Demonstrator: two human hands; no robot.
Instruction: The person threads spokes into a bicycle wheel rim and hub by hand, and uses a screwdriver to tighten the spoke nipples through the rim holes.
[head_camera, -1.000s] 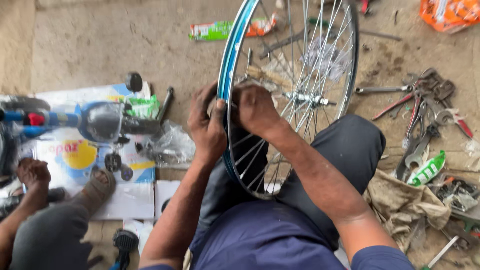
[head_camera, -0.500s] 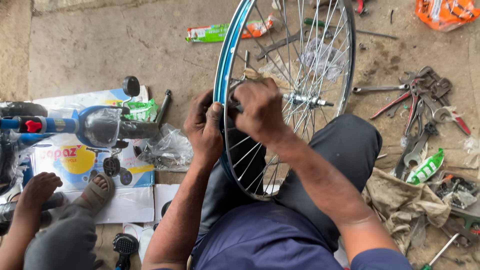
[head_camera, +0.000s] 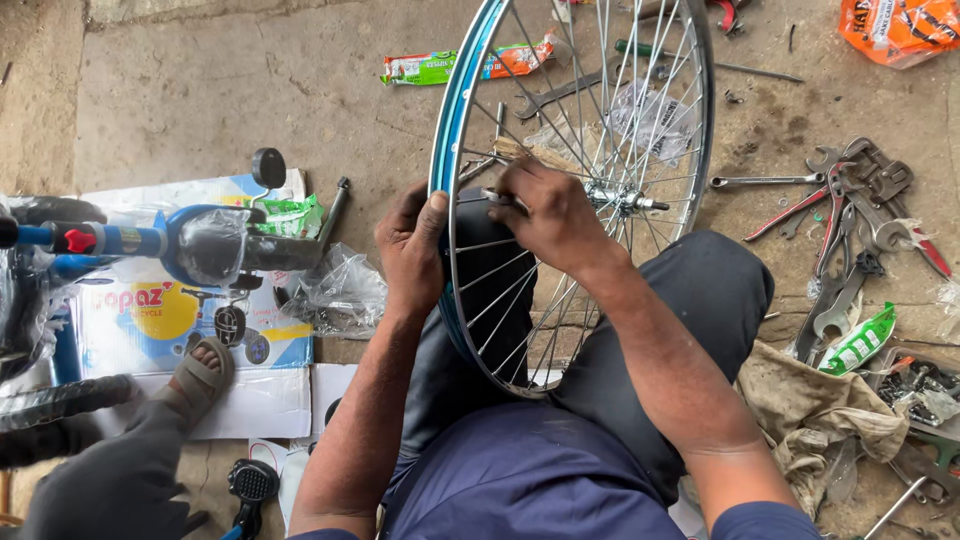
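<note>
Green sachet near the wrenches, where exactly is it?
Head view, right side: the green sachet lies on the floor below the pile of wrenches, just above the dirty rag.

Bare concrete floor (head_camera: 250, 90), stained and dusty. A heap of metal spanners and red-handled pliers (head_camera: 850, 230) lies at the right, with one slim silver spanner (head_camera: 765, 181) just beside it. A dirty beige rag (head_camera: 830, 420) sits below them, touching a green plastic wrapper (head_camera: 860, 342). An orange plastic packet (head_camera: 900, 28) occupies the top right corner. A green and orange wrapper (head_camera: 465, 63) lies near the top. At the left, a blue child's bicycle frame (head_camera: 170, 245) rests over a printed cardboard box (head_camera: 190, 330). Another person's sandalled foot (head_camera: 203, 372) stands on that box.
</note>
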